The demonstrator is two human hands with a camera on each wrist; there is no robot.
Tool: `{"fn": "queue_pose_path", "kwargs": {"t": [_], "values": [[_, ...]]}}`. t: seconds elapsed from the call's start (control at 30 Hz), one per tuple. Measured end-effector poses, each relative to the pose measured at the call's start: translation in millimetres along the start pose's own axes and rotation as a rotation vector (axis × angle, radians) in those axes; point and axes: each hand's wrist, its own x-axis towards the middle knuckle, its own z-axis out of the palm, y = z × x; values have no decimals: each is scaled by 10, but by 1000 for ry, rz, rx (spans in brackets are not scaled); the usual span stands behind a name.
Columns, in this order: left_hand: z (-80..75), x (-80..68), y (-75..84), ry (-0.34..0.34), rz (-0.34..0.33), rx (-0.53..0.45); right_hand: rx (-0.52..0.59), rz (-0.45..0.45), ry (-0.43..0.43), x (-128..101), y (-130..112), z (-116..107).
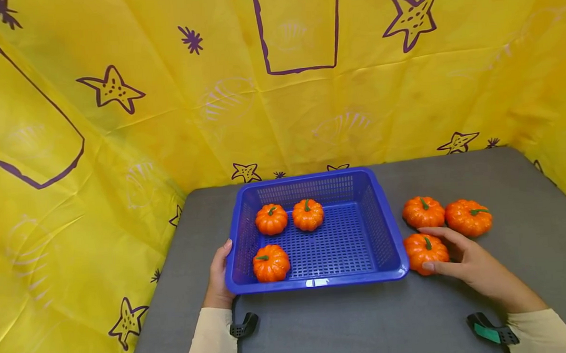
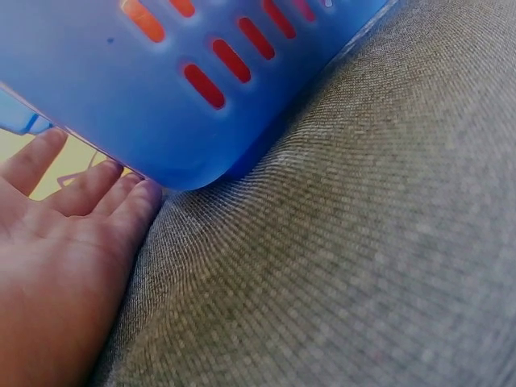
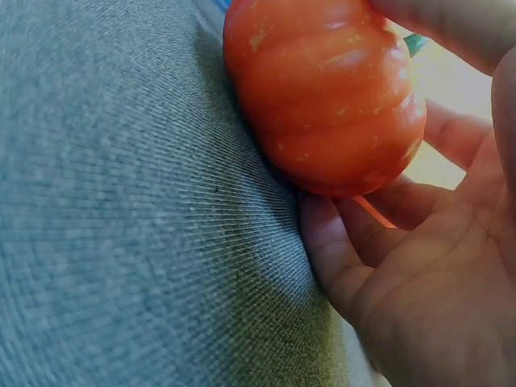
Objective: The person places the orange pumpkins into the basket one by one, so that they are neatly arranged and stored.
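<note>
A blue plastic basket (image 1: 335, 282) stands on the table with three small orange pumpkins inside: two at the back, a pumpkin (image 1: 273, 219) and a pumpkin (image 1: 308, 214), and a front-left pumpkin (image 1: 271, 263). My left hand (image 1: 220, 276) rests against the basket's left side, its fingers (image 2: 85, 189) fairly straight along the wall. To the right of the basket, my right hand (image 1: 477, 268) holds a green-stemmed pumpkin (image 1: 421, 249) between thumb and fingers. In the right wrist view this pumpkin (image 3: 322, 97) sits low at the cloth, with fingertips beneath its edge.
Two more pumpkins, one (image 1: 423, 211) and another (image 1: 469, 218), lie just behind my right hand. Grey cloth covers the table (image 1: 346, 321). A yellow patterned curtain (image 1: 299, 107) hangs behind and at both sides. Each wrist carries a black band (image 1: 244, 325).
</note>
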Motion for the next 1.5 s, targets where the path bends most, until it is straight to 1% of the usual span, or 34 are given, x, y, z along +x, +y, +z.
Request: {"fn": "queue_pose_path", "kwargs": {"t": [0.07, 0.3, 0.43, 0.57, 0.73, 0.87, 1.07, 1.3, 1.43, 1.5], "values": [[2, 2, -1, 2, -2, -2, -2, -3, 13, -10, 1, -8], [11, 7, -3, 14, -7, -6, 63, 14, 32, -30, 2, -47], [9, 7, -4, 28, -11, -1, 43, 17, 42, -33, -10, -55], [3, 4, -1, 26, -10, 4, 34, 13, 57, -33, -34, -61], [3, 0, 5, 9, -4, 2, 30, -1, 87, -28, -68, -72], [9, 0, 6, 2, 0, 2, 46, -14, 115, -28, -103, -75], [21, -2, 2, 19, 1, 15, 76, -24, 152, -30, -169, -78], [27, -1, -1, 46, -13, 22, 46, -49, 185, -45, -242, -111], [26, -1, 2, 43, -14, 22, 100, -57, 192, -44, -300, -119], [24, -3, 3, 38, -10, 23, 108, -71, 197, -43, -331, -120]]}}
